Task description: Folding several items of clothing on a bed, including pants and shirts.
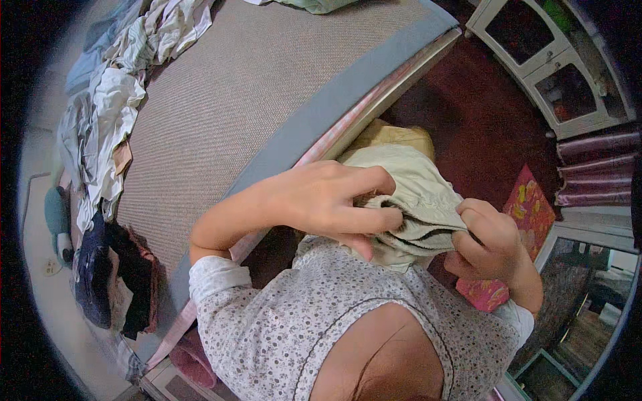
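Note:
Pale cream-green pants [406,168] hang in front of my body, their gathered waistband bunched toward me. My right hand [488,239] pinches the right end of the waistband between thumb and fingers. At the other end, my left hand [334,207] is bent over the waistband, its fingertips curled at the opening and its thumb underneath. Between the two hands the waistband's layers gape slightly, showing a dark gap. The lower part of the pants drops away out of sight, over a yellowish cloth [394,137].
A bed with a woven mat [221,100] and grey-blue border [321,100] lies ahead and left. Piled clothes [117,100] line its far-left side, with dark garments [114,274] nearer. White cabinets [565,73] stand right, above a dark red floor [468,113]. A patterned red-pink cloth [529,207] is beside my right hand.

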`<control>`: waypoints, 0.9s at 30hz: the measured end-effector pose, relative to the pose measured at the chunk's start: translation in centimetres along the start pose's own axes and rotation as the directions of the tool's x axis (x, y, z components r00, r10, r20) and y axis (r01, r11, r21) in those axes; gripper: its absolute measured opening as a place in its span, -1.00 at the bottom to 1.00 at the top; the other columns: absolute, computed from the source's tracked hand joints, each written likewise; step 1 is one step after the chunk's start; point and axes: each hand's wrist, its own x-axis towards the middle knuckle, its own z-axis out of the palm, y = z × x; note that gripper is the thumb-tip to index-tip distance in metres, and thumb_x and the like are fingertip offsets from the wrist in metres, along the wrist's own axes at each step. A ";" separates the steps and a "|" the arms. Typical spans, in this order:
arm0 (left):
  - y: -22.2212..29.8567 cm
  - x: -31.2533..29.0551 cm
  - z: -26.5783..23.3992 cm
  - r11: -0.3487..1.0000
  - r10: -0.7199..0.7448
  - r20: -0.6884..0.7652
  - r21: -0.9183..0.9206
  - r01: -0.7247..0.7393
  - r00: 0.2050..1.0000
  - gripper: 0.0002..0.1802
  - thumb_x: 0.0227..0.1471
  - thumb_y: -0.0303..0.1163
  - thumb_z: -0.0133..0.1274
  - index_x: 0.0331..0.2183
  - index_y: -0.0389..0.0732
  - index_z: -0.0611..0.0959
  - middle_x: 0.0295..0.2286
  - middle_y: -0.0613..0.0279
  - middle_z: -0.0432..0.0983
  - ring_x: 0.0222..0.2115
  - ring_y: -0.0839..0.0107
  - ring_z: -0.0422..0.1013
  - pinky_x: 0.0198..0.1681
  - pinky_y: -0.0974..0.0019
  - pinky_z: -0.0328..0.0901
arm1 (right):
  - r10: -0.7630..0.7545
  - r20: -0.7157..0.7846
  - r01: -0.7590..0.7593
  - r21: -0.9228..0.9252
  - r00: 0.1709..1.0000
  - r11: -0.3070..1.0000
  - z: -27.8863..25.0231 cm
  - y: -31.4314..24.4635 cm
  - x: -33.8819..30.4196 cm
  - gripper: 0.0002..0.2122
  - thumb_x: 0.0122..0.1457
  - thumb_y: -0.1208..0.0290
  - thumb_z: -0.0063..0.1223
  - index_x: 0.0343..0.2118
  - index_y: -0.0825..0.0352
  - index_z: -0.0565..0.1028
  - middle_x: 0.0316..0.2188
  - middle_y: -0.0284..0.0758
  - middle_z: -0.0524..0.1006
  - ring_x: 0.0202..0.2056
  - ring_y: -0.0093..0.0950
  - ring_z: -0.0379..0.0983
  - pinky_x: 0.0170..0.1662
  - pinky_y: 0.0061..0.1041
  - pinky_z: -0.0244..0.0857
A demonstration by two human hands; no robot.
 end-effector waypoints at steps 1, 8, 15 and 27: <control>0.2 0.0 -0.3 1.000 0.000 0.001 -0.001 0.000 1.000 -0.66 -0.25 -0.22 -0.02 -0.38 -0.19 0.36 -0.48 0.13 0.20 -0.60 0.23 0.29 -0.59 0.28 0.22 | 0.013 0.020 -0.013 -0.001 1.000 1.000 0.0 -0.1 0.1 -0.81 -0.51 0.44 -0.01 -0.75 0.36 0.28 -0.65 -0.26 0.25 -0.54 -0.30 0.32 -0.62 -0.51 0.23; 0.2 -1.0 -0.1 0.978 -0.196 0.157 -0.038 0.204 0.968 -0.60 -0.33 -0.18 0.05 -0.51 -0.27 0.32 -0.44 0.07 0.25 -0.55 0.16 0.30 -0.53 0.26 0.23 | -0.062 0.057 0.064 -0.044 0.996 0.997 -0.1 0.0 0.5 -0.78 -0.47 0.32 0.01 -0.71 0.28 0.27 -0.64 -0.32 0.26 -0.52 -0.40 0.31 -0.57 -0.60 0.25; 0.9 -2.9 1.3 0.974 -0.209 -0.035 -0.093 0.205 0.977 -0.69 -0.29 -0.27 0.02 -0.57 -0.29 0.32 -0.46 0.04 0.27 -0.56 0.18 0.29 -0.52 0.28 0.23 | -0.099 0.062 0.097 0.024 0.993 0.995 0.1 -0.3 0.7 -0.78 -0.45 0.33 0.02 -0.70 0.30 0.28 -0.62 -0.31 0.27 -0.51 -0.40 0.31 -0.61 -0.61 0.26; -0.9 0.4 -3.0 0.988 -0.138 -0.256 0.030 0.150 0.957 -0.43 -0.28 -0.36 0.01 -0.12 -0.20 0.28 -0.43 0.13 0.27 -0.48 0.29 0.27 -0.38 0.42 0.17 | 0.366 -0.268 -0.132 0.619 0.891 0.775 1.1 4.0 1.3 -0.57 -0.40 0.47 0.14 -0.34 0.38 0.32 -0.43 -0.28 0.34 -0.33 -0.45 0.27 -0.23 -0.48 0.12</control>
